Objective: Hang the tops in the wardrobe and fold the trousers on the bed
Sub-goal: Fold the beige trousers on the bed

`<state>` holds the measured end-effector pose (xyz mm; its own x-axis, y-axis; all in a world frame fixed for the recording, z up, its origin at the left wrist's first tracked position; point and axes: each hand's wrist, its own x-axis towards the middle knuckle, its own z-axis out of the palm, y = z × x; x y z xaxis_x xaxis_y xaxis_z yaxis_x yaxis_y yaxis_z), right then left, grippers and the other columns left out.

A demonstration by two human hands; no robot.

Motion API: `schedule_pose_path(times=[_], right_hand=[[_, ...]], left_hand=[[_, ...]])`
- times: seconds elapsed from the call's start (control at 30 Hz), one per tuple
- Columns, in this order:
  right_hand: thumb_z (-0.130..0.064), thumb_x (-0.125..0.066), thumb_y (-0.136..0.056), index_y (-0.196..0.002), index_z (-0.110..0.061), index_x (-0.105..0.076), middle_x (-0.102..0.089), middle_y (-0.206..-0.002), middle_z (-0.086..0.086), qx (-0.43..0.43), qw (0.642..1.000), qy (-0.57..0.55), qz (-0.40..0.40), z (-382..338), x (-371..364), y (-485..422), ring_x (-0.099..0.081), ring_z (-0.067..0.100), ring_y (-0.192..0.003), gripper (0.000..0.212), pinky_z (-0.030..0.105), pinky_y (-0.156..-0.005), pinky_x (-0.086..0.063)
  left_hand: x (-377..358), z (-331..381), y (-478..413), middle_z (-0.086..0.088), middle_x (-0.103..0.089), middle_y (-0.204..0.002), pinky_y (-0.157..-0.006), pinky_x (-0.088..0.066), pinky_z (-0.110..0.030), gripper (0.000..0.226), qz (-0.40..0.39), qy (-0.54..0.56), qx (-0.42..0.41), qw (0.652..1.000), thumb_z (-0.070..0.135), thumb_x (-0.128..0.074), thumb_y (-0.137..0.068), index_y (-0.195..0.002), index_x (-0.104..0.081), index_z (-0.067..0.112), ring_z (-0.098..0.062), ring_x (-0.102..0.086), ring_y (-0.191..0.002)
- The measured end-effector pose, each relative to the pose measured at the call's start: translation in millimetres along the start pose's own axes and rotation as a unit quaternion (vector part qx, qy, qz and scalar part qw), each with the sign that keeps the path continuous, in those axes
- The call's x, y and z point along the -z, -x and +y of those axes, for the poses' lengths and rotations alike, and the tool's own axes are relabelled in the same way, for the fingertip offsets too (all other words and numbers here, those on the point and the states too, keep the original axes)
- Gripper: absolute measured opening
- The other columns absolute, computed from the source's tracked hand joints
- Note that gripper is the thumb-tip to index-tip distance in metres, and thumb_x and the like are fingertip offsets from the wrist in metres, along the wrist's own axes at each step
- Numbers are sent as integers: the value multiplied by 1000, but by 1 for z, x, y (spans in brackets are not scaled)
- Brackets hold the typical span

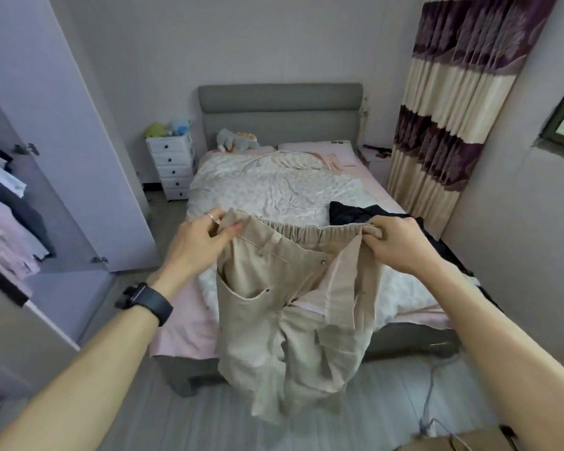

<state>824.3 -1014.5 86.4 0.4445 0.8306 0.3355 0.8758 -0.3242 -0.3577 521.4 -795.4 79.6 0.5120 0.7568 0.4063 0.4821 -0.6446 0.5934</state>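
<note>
Holding the beige cotton trousers (pixel 293 320) up by their elasticated waistband, we stand at the foot of the grey upholstered bed (pixel 183 327) with the folding not yet begun. Our left hand (pixel 205 236) pinches one corner of the waistband between thumb and fingers, and our right hand (pixel 398 242) is curled tight round the other corner. The trousers hang in the air between them. The fly is open and the legs droop crumpled in front of the bed's foot end, with no part laid flat on the covers.

We judge the task to be somewhere in its middle. The white wardrobe (pixel 62 125) stands open on our left with pale and dark hanging clothes (pixel 10 216) on its rail, so that part of the job looks under way. We cannot tell whether all the tops are up. No folded trousers show anywhere on the bed. A black crumpled garment (pixel 355 213) lies on the covers just behind our right hand, and we cannot say whether it is a top or trousers. It needs sorting after this pair is spread out and folded.
</note>
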Motion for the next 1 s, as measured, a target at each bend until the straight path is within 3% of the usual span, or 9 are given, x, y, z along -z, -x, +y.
schedule_pose_path(times=[0.13,0.2,0.33,0.43,0.5,0.67,0.77,0.9,1.0], right_hand=[[-24,-65,-94,-96,-22,-63,-58,-66,-15,-7,983,-101,156,-8,-20,6,-51,7,-62,3,31,-58,-37],[-28,-67,-93,-97,-26,-60,-56,-66,-20,-17,980,-130,150,-9,-27,14,-53,-1,-62,8,24,-56,-36],[-31,-71,-92,-104,-26,-61,-59,-78,-26,-36,969,-195,149,3,-29,27,-57,-15,-74,16,7,-62,-39],[-31,-74,-90,-104,-23,-62,-59,-79,-25,-20,955,-221,195,3,-23,21,-57,-14,-75,20,0,-65,-36],[-31,-74,-90,-103,-18,-63,-57,-76,-24,-15,953,-227,201,-1,-23,8,-54,-3,-73,21,3,-65,-36],[-36,-68,-94,-109,-16,-60,-54,-76,-21,2,949,-243,198,-21,-30,-48,-51,2,-78,27,19,-69,-37],[-39,-65,-95,-115,-16,-57,-67,-90,-5,13,946,-254,201,-35,-29,-102,-61,16,-85,32,32,-77,-46],[-38,-63,-96,-111,-13,-56,-63,-81,-4,33,942,-245,227,-46,-34,-185,-55,14,-76,30,28,-66,-38],[-39,-61,-97,-114,-13,-55,-66,-83,0,37,948,-227,218,-50,-52,-263,-61,24,-83,32,36,-70,-44]], left_hand=[[5,-1,26,5,-50,-55,-53,-41,-41,46,103,-92,-23,990,75,-40,-93,-89,-50,30,-33,-59,-67],[10,-6,38,2,-58,-58,-52,-34,-35,36,150,-141,-43,978,63,-44,-98,-97,-56,29,-41,-61,-68],[12,-18,57,-20,-68,-71,-55,-37,-38,27,145,-183,-64,970,37,-52,-103,-112,-64,15,-48,-64,-67],[21,-22,57,-19,-69,-74,-54,-42,-38,28,158,-209,-92,961,38,-47,-105,-114,-62,16,-47,-65,-67],[24,-18,48,-16,-71,-78,-55,-44,-38,28,157,-222,-89,958,41,-43,-105,-113,-59,20,-46,-65,-72],[31,-16,-3,-21,-70,-91,-59,-33,-38,27,160,-224,-61,959,38,-41,-108,-117,-56,18,-49,-63,-80],[38,-23,-55,-22,-69,-91,-58,-34,-39,32,177,-239,-59,953,44,-37,-108,-116,-54,18,-48,-62,-79],[40,-42,-131,-24,-67,-90,-56,-40,-43,40,193,-268,-48,943,51,-32,-107,-113,-51,16,-49,-61,-78],[34,-71,-203,-27,-68,-93,-59,-38,-43,46,197,-293,-46,934,53,-27,-107,-113,-49,13,-51,-62,-80]])
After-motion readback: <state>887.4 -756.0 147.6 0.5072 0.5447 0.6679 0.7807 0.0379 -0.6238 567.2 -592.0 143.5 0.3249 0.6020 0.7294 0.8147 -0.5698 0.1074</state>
